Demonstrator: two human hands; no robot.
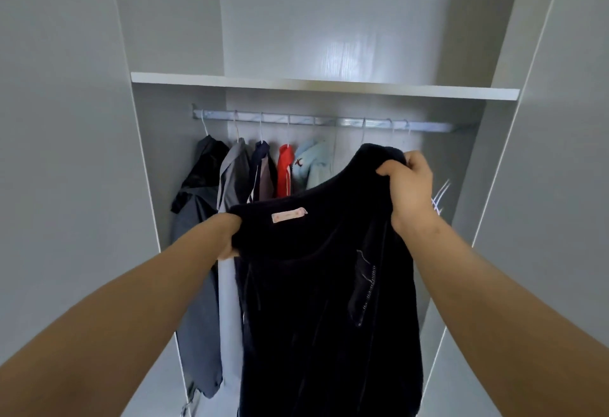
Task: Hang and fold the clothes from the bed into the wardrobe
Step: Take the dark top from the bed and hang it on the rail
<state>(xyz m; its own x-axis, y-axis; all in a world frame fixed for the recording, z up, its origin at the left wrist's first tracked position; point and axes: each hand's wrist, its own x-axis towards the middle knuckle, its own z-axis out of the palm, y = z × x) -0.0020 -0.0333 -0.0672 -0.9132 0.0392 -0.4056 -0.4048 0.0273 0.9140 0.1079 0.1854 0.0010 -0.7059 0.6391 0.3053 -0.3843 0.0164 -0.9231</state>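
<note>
A dark navy garment [323, 301] with a pink label at its neck hangs in front of the open wardrobe. My left hand [230, 238] grips its left shoulder, the fingers partly hidden in the cloth. Higher up, my right hand [408, 185] grips the right shoulder, just below the metal rail [329, 120]. A thin hanger hook rises from the garment's right shoulder toward the rail. Whether it sits on the rail I cannot tell.
Several garments hang on the rail at the left: a black one [197, 218], a grey one [230, 185], a red one [285, 169] and a light blue one [313, 162]. White empty hangers [441, 199] show at the right. A white shelf [323, 87] spans above.
</note>
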